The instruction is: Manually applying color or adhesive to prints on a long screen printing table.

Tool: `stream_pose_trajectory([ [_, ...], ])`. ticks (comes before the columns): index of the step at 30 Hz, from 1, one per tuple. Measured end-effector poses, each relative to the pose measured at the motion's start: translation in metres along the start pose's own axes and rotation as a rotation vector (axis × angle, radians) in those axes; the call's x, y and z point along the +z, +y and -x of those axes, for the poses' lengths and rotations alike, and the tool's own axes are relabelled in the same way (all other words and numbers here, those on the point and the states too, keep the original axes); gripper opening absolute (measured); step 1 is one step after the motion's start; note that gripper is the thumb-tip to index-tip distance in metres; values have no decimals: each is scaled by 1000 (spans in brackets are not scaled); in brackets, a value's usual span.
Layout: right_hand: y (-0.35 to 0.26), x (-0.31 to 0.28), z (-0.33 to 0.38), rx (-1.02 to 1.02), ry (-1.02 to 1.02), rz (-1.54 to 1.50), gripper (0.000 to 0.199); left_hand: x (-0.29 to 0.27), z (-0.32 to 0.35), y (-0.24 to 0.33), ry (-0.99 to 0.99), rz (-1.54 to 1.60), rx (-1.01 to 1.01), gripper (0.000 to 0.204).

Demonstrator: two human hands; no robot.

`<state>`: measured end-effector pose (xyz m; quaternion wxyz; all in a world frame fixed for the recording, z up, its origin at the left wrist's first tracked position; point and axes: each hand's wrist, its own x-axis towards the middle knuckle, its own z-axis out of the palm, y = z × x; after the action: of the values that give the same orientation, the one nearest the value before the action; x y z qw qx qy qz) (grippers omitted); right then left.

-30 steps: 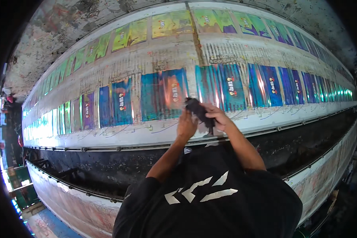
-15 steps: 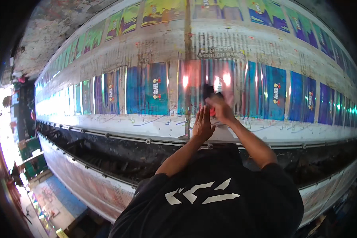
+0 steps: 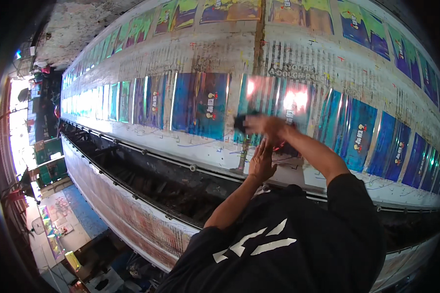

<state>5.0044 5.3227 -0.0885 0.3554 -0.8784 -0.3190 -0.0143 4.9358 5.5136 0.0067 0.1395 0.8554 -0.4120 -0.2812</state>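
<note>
Under my hands lies a shiny iridescent sheet (image 3: 239, 100) on a long white worktable. My left hand (image 3: 262, 163) rests flat near the sheet's front edge, fingers stretched out and close together. Just beyond it my right hand (image 3: 268, 126), blurred by motion, holds a dark object (image 3: 240, 122), a black pad or bunched cloth, low over the sheet's left part. Its exact kind cannot be made out. A small patch of red shows beside the right wrist, partly hidden.
More blue-purple sheets line the table on both sides, such as one at the left (image 3: 190, 112) and one at the right (image 3: 362, 136). A metal rail (image 3: 193, 168) and a dark trough follow the near edge. A second long table (image 3: 127, 210) stands lower left.
The view has turned, so the table now slants down to the right. My right hand has swept left over the sheet with the dark object. My left hand stays at the front edge.
</note>
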Motion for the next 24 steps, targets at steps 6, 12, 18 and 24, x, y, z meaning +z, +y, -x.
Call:
stream_pose_trajectory([
  [6, -18, -23, -26, 727, 447, 396, 65, 2, 1, 3, 47, -2, -27, 95],
  [12, -82, 28, 13, 526, 22, -35, 60, 48, -8, 3, -1, -97, -7, 65],
  [18, -145, -37, 29, 862, -261, -573, 64, 34, -11, 6, -269, -60, -192, 60],
  [24, -226, -80, 161, 646, 837, -1584, 65, 41, -10, 83, 175, -335, 23, 61],
])
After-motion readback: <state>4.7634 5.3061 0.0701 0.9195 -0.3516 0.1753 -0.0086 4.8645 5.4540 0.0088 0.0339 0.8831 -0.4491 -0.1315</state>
